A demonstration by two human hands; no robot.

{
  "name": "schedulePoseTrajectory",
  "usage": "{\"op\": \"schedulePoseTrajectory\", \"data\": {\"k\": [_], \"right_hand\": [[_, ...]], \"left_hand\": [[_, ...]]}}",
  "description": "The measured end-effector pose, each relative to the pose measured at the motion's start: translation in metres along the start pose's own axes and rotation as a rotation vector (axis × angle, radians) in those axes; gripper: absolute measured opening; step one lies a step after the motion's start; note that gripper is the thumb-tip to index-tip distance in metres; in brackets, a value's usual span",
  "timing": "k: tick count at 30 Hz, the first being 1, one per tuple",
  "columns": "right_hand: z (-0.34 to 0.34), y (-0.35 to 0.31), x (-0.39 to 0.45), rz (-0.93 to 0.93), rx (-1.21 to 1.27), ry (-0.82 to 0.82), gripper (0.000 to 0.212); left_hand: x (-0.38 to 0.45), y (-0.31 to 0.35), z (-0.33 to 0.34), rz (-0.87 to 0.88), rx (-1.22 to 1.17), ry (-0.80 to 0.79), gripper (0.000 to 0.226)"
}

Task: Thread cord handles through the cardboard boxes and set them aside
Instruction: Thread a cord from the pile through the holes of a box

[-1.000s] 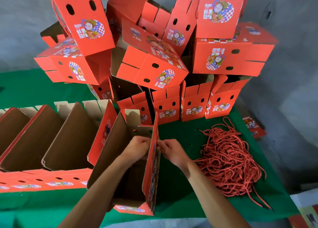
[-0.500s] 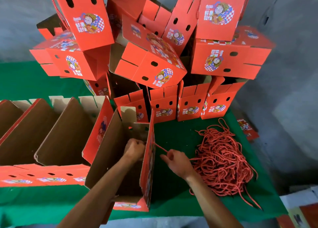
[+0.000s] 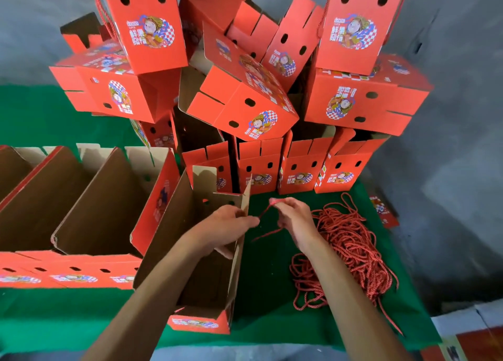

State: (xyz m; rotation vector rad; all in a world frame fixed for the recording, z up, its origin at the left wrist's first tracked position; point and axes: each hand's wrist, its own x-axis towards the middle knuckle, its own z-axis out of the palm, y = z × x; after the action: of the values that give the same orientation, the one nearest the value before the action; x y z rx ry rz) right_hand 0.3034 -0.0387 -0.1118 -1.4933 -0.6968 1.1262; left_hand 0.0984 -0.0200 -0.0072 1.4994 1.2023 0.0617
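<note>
Threading is under way on the open box [image 3: 190, 251] standing on the green worktop [image 3: 54, 314]. The left hand [image 3: 226, 224] grips the box's right wall at its rim; the right hand [image 3: 292, 215] pinches a red cord [image 3: 265, 212] just outside that wall. The box's long axis runs away from the person, mouth up. Next, I judge, the cord end must find the second hole.

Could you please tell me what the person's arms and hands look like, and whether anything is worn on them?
Both forearms are bare up to the bottom edge of the picture: no sleeves show. The left hand and the right hand wear no gloves, and no rings, watch or bracelet can be seen.
</note>
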Motion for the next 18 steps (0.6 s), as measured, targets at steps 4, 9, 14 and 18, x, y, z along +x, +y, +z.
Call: {"op": "schedulePoseTrajectory", "data": {"k": [4,9,14,18], "right_hand": [[-0.008,0.050,0.001,0.112,-0.145,0.093,0.012],[-0.018,0.114,-0.011,0.130,-0.568,0.116,0.034],[-0.008,0.131,-0.023,0.062,-0.865,0.200,0.046],[0.017,0.128,-0.028,-0.094,-0.900,-0.139,0.026]], "left_hand": [[-0.006,-0.015,0.002,-0.034,-0.082,-0.038,0.015],[-0.016,-0.033,-0.007,-0.099,-0.178,-0.075,0.027],[-0.019,-0.044,-0.009,-0.212,-0.181,-0.004,0.047],[-0.016,-0.049,-0.008,-0.245,-0.195,-0.001,0.049]]}}
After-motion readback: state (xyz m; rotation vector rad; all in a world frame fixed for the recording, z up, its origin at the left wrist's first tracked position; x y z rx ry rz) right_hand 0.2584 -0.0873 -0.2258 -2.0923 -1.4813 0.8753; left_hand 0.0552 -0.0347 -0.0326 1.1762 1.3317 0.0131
